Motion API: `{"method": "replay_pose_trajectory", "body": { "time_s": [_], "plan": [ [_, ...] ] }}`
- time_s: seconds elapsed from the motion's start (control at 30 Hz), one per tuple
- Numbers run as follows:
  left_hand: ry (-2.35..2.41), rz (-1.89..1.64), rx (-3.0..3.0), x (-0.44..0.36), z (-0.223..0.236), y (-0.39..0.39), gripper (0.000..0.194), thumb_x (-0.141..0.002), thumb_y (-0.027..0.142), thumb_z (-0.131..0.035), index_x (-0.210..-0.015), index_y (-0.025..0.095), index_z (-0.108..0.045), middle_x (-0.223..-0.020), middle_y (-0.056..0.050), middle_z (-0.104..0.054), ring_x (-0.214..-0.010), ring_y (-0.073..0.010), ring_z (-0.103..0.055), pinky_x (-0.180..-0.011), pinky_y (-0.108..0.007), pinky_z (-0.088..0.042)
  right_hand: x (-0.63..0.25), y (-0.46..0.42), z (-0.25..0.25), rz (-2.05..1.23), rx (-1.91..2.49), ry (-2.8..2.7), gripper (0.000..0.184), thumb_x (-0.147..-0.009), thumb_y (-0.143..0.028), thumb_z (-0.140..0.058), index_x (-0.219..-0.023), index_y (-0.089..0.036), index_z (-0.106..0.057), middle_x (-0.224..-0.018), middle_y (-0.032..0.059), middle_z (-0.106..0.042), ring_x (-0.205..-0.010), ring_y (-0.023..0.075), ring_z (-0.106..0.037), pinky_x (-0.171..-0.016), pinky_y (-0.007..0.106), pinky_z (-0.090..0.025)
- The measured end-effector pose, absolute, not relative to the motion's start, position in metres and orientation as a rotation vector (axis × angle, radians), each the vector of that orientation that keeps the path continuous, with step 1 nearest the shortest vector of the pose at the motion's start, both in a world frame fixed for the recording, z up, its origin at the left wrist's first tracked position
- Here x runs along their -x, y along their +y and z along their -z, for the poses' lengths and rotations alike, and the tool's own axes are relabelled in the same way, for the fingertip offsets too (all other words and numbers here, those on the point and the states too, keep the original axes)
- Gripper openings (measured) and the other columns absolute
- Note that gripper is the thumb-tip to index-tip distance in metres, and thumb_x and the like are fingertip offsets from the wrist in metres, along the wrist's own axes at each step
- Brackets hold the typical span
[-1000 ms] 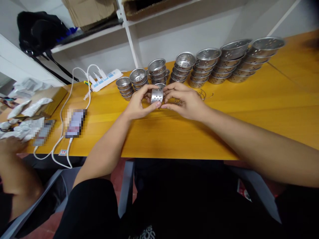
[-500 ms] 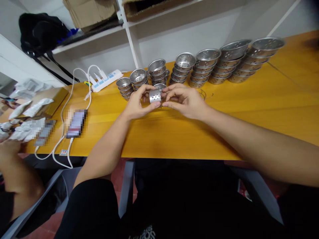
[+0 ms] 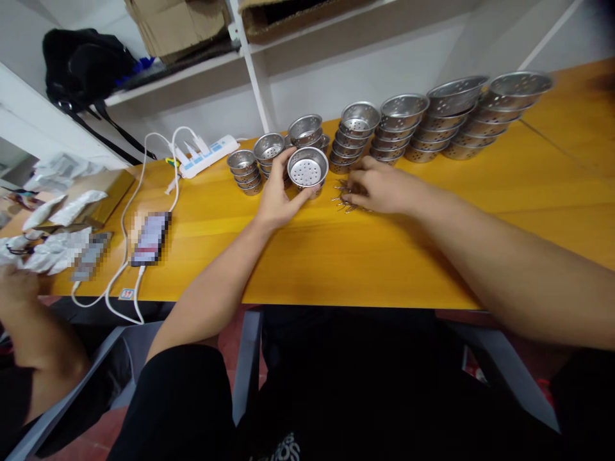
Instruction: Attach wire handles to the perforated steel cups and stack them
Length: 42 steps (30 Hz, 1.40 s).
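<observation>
A small perforated metal strainer cup [image 3: 307,171] rests in my left hand [image 3: 278,202], its open top tilted toward me. My thumb lies along the cup's near side and my fingers go round its left. Just to the right, my right hand [image 3: 379,186] has its fingers curled down over a small pile of thin metal wire pieces [image 3: 342,200] on the table. The fingertips touch the wires; how many they grip is hidden. Stacks of similar cups [image 3: 358,131] stand right behind both hands.
Several stacks of strainer cups run along the wooden table's [image 3: 365,262] back, larger to the right [image 3: 514,96]. A white power strip [image 3: 209,157], cables and a phone [image 3: 151,238] lie left. A person's arm [image 3: 43,326] is at far left, near plastic packets [image 3: 60,250].
My right hand has left the cup and moved right, down to the wire pile. In my left hand the cup has turned from its side so its open top faces me.
</observation>
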<state>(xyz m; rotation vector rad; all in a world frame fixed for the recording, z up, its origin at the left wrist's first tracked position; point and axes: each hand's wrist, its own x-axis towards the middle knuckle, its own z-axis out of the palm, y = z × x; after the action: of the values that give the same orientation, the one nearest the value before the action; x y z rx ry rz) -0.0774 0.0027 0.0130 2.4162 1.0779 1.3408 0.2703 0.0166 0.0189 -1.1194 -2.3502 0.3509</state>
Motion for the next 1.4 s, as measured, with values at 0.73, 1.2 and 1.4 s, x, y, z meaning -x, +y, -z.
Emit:
{"method": "replay_pose_trajectory", "body": {
  "time_s": [0.73, 1.2, 1.4],
  "plan": [
    [0.9, -1.087, -2.216, 0.078, 0.001, 0.002, 0.104, -0.113, 0.089, -0.082, -0.183, 0.027, -0.036, -0.187, -0.027, -0.067, -0.175, -0.0433, -0.075, -0.152, -0.063, -0.061, -0.226, -0.014, -0.026, -0.555, 0.735, -2.169, 0.084, -0.117, -0.071, -0.084, -0.19, -0.035, -0.065, -0.171, 0.0199, -0.079, -0.146, 0.0515, -0.084, -0.131, 0.082, -0.07],
    [1.051, -0.77, -2.229, 0.133, -0.071, -0.051, 0.084, -0.102, 0.066, -0.099, -0.164, 0.029, -0.057, -0.173, -0.021, -0.079, -0.154, -0.0411, -0.088, -0.133, -0.061, -0.075, -0.229, -0.026, -0.031, -0.561, 0.652, -2.28, 0.067, -0.124, -0.049, -0.074, -0.187, -0.029, -0.07, -0.17, 0.0204, -0.084, -0.14, 0.0429, -0.09, -0.124, 0.069, -0.077],
    [1.427, -0.689, -2.205, 0.222, -0.1, -0.101, 0.091, -0.107, 0.072, -0.09, -0.18, 0.026, -0.061, -0.177, -0.02, -0.079, -0.157, -0.0425, -0.086, -0.131, -0.063, -0.078, -0.23, -0.032, -0.045, -0.383, 0.706, -2.288, 0.035, -0.124, -0.039, -0.067, -0.144, -0.027, -0.092, -0.142, 0.0151, -0.097, -0.125, 0.0396, -0.095, -0.115, 0.063, -0.078]
  ]
}}
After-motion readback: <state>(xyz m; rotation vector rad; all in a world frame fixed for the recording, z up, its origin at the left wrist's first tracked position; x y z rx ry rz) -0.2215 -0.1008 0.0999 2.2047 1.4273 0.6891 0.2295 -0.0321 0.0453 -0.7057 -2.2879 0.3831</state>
